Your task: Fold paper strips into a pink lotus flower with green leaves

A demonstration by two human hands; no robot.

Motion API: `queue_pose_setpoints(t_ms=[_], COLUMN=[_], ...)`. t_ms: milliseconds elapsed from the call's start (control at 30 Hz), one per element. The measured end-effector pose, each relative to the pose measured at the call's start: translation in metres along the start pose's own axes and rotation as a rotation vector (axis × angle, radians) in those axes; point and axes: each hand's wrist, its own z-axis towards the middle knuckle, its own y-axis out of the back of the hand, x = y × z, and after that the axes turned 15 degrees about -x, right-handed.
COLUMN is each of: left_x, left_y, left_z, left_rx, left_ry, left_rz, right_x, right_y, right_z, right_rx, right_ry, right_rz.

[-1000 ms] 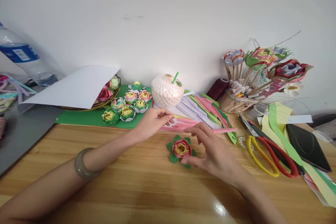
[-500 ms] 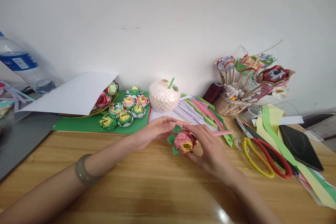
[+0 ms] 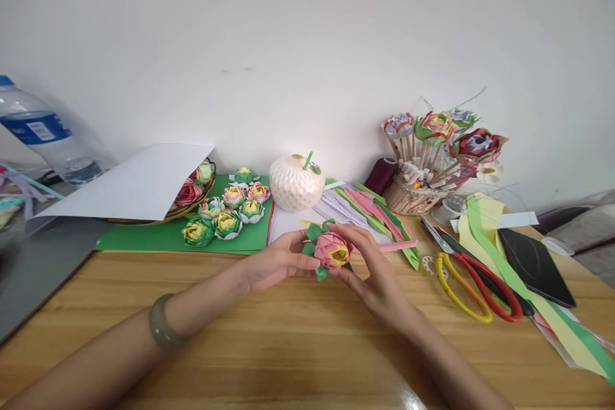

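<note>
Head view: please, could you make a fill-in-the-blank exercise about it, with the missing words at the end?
The left hand and right hand hold a flower whose leaves are ____.
The bracelet circles the ____ arm.
The scissors have one red handle and one ____ one.

Missing words: green; left; yellow.

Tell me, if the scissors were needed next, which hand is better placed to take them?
Probably the right hand: the scissors lie on its side, and the left hand would have to reach across. Both are at the pink paper flower, though.
</note>
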Motion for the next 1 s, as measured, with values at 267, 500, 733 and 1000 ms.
queue_pose_setpoints(t_ms=[267, 500, 733, 1000], left_x=[0.006, 0.006, 0.005, 0.013], left_y=[-0.008, -0.004, 0.000, 0.000], left_z=[0.002, 0.004, 0.006, -0.001], left_rx=[-0.251, -0.325, -0.398, -0.242], left_ry=[-0.278, -0.187, -0.320, -0.526], left_rz=[0.168, 0.069, 0.228, 0.536], right_x=[-0.001, -0.012, -0.024, -0.039], right_y=[-0.002, -0.008, -0.002, 0.002], right_z=[-0.003, -0.006, -0.003, 0.000], right_rx=[-0.172, -0.054, -0.249, -0.298], right_ry=[-0.017, -0.381, -0.653, -0.817], right_rz=[-0.149, 0.240, 0.312, 0.243])
